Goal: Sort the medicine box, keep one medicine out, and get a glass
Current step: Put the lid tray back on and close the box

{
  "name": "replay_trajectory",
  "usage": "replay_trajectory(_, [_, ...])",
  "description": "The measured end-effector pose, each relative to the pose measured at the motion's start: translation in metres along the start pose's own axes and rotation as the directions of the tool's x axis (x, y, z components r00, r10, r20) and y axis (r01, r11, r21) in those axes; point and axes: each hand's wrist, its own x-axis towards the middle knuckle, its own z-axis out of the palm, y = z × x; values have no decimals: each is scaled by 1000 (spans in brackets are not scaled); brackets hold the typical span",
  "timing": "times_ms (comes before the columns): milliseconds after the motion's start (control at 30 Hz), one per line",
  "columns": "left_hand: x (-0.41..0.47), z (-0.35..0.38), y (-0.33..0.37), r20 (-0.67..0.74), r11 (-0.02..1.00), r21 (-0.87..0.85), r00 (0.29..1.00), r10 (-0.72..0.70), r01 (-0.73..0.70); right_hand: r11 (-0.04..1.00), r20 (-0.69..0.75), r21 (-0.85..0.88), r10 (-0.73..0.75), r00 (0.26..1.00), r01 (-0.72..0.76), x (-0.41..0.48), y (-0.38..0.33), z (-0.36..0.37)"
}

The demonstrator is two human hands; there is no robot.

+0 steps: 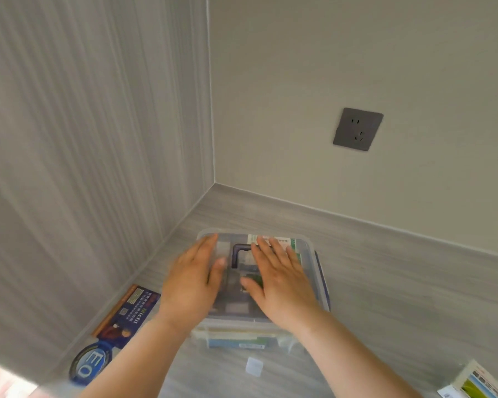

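A clear plastic medicine box [314, 271] with a dark handle [237, 252] in its lid stands on the grey counter near the corner. Packets show through its walls. My left hand [194, 278] lies flat on the left half of the lid, fingers together. My right hand [281, 278] lies flat on the right half, fingers spread. One medicine packet [475, 382], white with a green and yellow picture, lies apart at the bottom right. No glass is in view.
A blue and orange carton [124, 314] lies flat by the left wall, with a round blue item marked EO [91, 361] in front of it. A small white tab [254, 366] lies before the box. A grey wall socket [357, 129] sits on the back wall.
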Motion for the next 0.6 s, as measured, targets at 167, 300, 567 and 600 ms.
replay_trajectory(167, [-8, -15, -35, 122, 706, -479, 836, -535, 522, 999, 122, -22, 47, 991, -44, 8, 0, 2])
replay_trajectory(300, [-20, -19, -50, 538, 357, -619, 709, -456, 699, 998, 123, -44, 43, 992, -37, 8, 0, 4])
replay_trajectory(567, [-10, -15, -43, 307, 426, -701, 780, -545, 573, 997, 169, -66, 43, 985, -32, 9, -2, 3])
replay_trajectory(600, [-11, -13, -41, 276, 416, -727, 787, -551, 547, 997, 181, -70, 45, 982, -33, 9, -2, 2])
